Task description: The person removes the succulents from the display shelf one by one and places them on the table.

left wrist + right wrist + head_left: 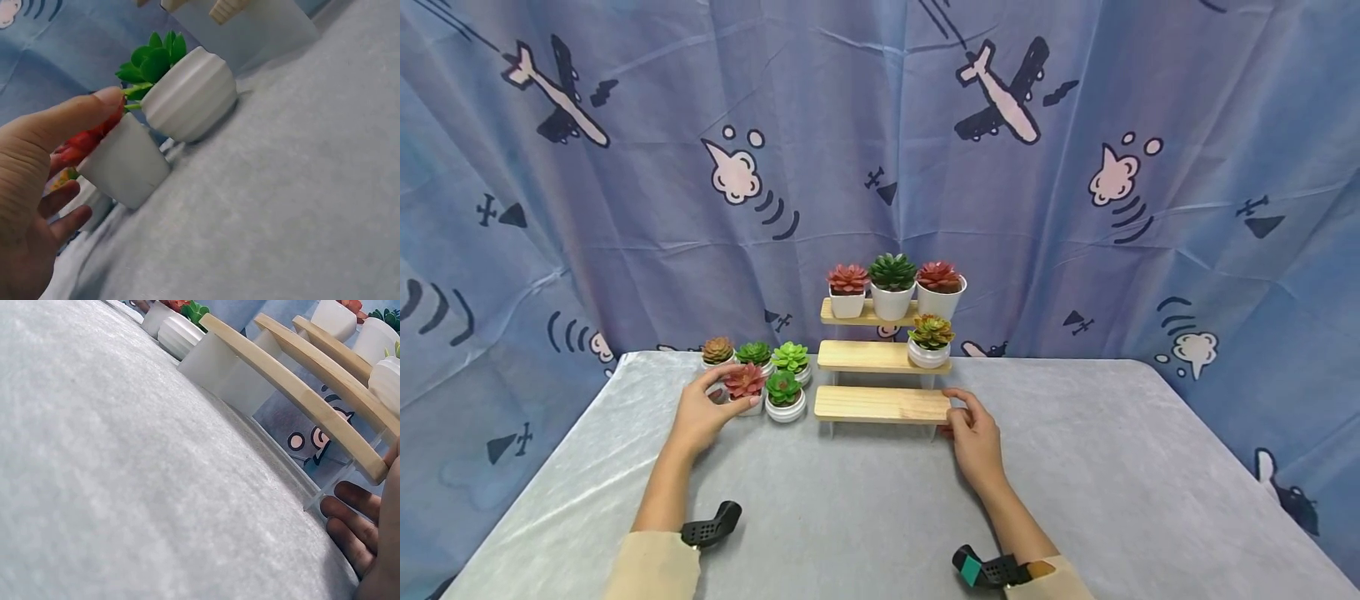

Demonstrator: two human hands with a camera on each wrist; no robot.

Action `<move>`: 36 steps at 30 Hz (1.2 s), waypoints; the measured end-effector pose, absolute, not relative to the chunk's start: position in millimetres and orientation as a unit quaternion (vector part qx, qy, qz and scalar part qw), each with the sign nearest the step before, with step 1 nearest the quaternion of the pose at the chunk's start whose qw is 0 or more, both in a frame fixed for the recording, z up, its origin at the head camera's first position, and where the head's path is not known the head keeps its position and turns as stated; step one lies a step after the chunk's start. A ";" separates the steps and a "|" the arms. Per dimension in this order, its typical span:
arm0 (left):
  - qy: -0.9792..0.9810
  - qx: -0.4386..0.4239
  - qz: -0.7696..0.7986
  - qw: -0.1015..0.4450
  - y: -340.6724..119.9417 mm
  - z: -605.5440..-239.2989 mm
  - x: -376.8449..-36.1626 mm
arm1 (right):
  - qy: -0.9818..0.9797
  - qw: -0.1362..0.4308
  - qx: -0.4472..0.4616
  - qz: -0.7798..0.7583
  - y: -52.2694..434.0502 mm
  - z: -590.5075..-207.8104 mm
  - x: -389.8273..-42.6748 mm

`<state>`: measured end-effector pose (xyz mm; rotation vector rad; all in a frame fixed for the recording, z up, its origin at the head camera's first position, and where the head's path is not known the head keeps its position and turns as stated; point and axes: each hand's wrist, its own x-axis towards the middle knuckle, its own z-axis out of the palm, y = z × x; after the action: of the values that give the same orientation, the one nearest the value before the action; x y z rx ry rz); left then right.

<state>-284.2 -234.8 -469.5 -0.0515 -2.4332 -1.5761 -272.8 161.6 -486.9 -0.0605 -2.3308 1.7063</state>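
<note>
The small white square plastic pot with a red artificial succulent (746, 385) stands upright on the grey table, front-left in a cluster of 5 pots, at 9 o'clock from the lowest wooden step (882, 404), touching a ribbed round pot.

Blue curtain (880, 167) printed with cartoon planes and pale clouds; grey tablecloth (865, 517); pale wooden stepped shelf (882, 403); white pots (892, 302) bearing red, green and brownish succulents; beige sleeves (651, 568).

My head view looks down across the desk (880, 517) toward the stepped shelf (882, 404), which my low, close right-wrist view shares.
</note>
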 end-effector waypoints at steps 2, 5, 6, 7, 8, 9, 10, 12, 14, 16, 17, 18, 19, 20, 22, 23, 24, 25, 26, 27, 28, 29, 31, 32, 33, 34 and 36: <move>-0.843 -0.033 -0.519 0.134 -233.1 -462.9 -282.8 | -0.800 0.124 -0.021 0.586 161.7 -486.4 -272.0; -0.854 -0.059 -0.492 0.156 -227.0 -449.1 -280.8 | -0.802 0.125 -0.021 0.584 162.2 -485.6 -270.9; -0.857 -0.068 -0.485 0.163 -224.0 -443.4 -280.2 | -0.801 0.127 -0.021 0.585 162.4 -485.4 -270.6; -0.858 -0.075 -0.479 0.169 -220.7 -437.0 -278.9 | -0.801 0.128 -0.020 0.585 162.6 -485.4 -270.6; -0.855 -0.081 -0.483 0.169 -216.8 -430.8 -277.9 | -0.800 0.129 -0.018 0.586 162.8 -485.4 -270.7; -0.854 -0.087 -0.483 0.170 -212.5 -425.1 -276.9 | -0.799 0.129 -0.016 0.587 162.9 -485.6 -270.8; -0.855 -0.092 -0.482 0.170 -207.9 -419.7 -275.8 | -0.798 0.129 -0.015 0.589 162.9 -485.6 -271.1; -0.854 -0.104 -0.482 0.166 -197.4 -409.3 -272.9 | -0.797 0.129 -0.012 0.590 163.3 -485.9 -272.0; -0.852 -0.116 -0.483 0.164 -185.4 -400.5 -270.2 | -0.798 0.128 -0.013 0.589 164.0 -485.8 -272.8; -0.854 -0.124 -0.477 0.170 -173.2 -392.4 -266.7 | -0.798 0.126 -0.015 0.589 164.9 -485.4 -274.0; -0.851 -0.130 -0.478 0.172 -167.1 -389.3 -265.5 | -0.797 0.124 -0.016 0.591 165.4 -485.2 -274.6; -0.848 -0.135 -0.482 0.173 -160.9 -386.5 -264.2 | -0.795 0.122 -0.017 0.594 165.9 -484.9 -275.2; -0.845 -0.140 -0.487 0.171 -154.9 -384.5 -263.3 | -0.793 0.119 -0.017 0.597 166.5 -484.7 -275.9; -0.843 -0.144 -0.489 0.168 -148.9 -383.3 -262.6 | -0.791 0.115 -0.018 0.601 167.1 -484.5 -276.5; -0.841 -0.151 -0.496 0.156 -137.0 -382.2 -261.2 | -0.785 0.103 -0.017 0.611 168.1 -483.9 -277.2; -0.840 -0.154 -0.499 0.149 -131.1 -382.3 -260.9 | -0.783 0.096 -0.016 0.614 168.5 -483.5 -277.3; -0.839 -0.156 -0.503 0.142 -125.3 -382.3 -260.4 | -0.781 0.088 -0.015 0.618 169.0 -483.2 -277.4; -0.839 -0.157 -0.503 0.136 -119.7 -382.4 -260.0 | -0.779 0.081 -0.012 0.622 169.4 -482.7 -277.3; -0.839 -0.158 -0.503 0.133 -114.1 -382.3 -259.9 | -0.777 0.074 -0.009 0.625 169.6 -482.4 -277.2; -0.836 -0.162 -0.508 0.131 -108.5 -381.6 -260.2 | -0.774 0.065 -0.009 0.630 169.9 -482.1 -277.6; -0.834 -0.164 -0.512 0.128 -103.0 -380.5 -260.7 | -0.772 0.057 -0.008 0.633 169.1 -477.5 -275.3; -0.830 -0.168 -0.516 0.127 -97.3 -379.6 -261.7 | -0.771 0.052 -0.007 0.635 169.4 -477.4 -275.4; -0.820 -0.173 -0.530 0.124 -85.7 -378.0 -265.5 | -0.769 0.047 -0.007 0.638 169.5 -477.3 -275.5; -0.814 -0.176 -0.539 0.123 -79.8 -377.2 -267.9 | -0.768 0.046 -0.008 0.638 169.3 -477.6 -275.7; -0.809 -0.178 -0.547 0.121 -73.8 -377.0 -270.7 | -0.768 0.046 -0.009 0.638 168.9 -477.7 -275.7; -0.805 -0.178 -0.554 0.119 -67.9 -377.1 -273.8 | -0.769 0.048 -0.006 0.637 168.3 -477.9 -275.1; -0.798 -0.180 -0.563 0.117 -56.1 -378.1 -280.5 | -0.769 0.054 -0.003 0.636 167.6 -482.7 -277.1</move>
<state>-280.5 -56.1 -378.1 -0.5268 -2.3361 -1.6484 -277.1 167.6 -482.7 -0.0077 -2.3376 1.9337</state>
